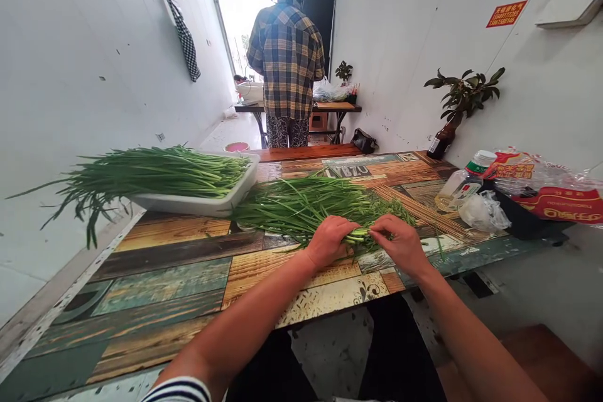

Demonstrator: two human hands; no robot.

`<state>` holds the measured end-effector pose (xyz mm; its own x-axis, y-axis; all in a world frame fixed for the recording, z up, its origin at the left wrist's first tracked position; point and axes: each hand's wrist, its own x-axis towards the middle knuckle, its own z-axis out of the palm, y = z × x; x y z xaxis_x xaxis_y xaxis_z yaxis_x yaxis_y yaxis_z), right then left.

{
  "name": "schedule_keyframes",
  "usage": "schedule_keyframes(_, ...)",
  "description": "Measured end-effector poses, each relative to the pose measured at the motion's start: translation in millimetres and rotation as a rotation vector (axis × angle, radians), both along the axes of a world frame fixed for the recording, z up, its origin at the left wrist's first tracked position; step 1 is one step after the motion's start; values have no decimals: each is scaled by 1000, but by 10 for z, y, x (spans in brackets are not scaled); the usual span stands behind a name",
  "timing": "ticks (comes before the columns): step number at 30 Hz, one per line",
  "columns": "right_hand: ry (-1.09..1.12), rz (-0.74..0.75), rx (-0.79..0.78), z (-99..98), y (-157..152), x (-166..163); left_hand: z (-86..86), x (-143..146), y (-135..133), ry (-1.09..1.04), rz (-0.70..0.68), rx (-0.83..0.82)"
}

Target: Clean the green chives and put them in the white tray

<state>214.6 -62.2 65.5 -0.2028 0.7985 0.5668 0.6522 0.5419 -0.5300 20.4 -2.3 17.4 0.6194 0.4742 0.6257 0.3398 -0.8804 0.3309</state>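
Observation:
My left hand (331,240) is closed around a small bunch of garlic chives (358,235), the pale stem ends pointing right. At those ends the fingers of my right hand (398,244) are pinched together on the stems; whether a skewer is also between them, I cannot make out. A loose heap of garlic chives (301,201) lies on the table just behind both hands. Thin wooden skewers (424,210) are spread to the right of the heap. On the left, a white tray (221,204) carries a large pile of chives (160,173), its leaves hanging over the side.
The wood-patterned table (188,282) reaches along the left wall. At its right stand a plastic bottle (464,182), a crumpled clear bag (484,210), red-printed packaging (546,185) and a brown bottle with a plant (441,138). A person in a checked shirt (289,59) stands at a farther table.

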Motion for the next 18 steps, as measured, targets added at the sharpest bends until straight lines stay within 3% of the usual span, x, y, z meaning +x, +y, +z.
schedule_keyframes(4, 29, 2, -116, -33, 20, 2, -14, -1, 2, 52, 38, 20)
schedule_keyframes(8, 84, 61, -209, -185, 99, 66, -94, 20, 55, 92, 18, 29)
schedule_keyframes(12, 387, -84, -281, -342, 225, 259, -153, 37, 106, 107, 28, 48)
schedule_keyframes(15, 559, -244, -305, -287, 239, 337, -134, 34, 107, 138, 48, 53)
schedule_keyframes(18, 448, -190, -402, -151, 159, 264, -76, 24, 81, 181, 60, 33)
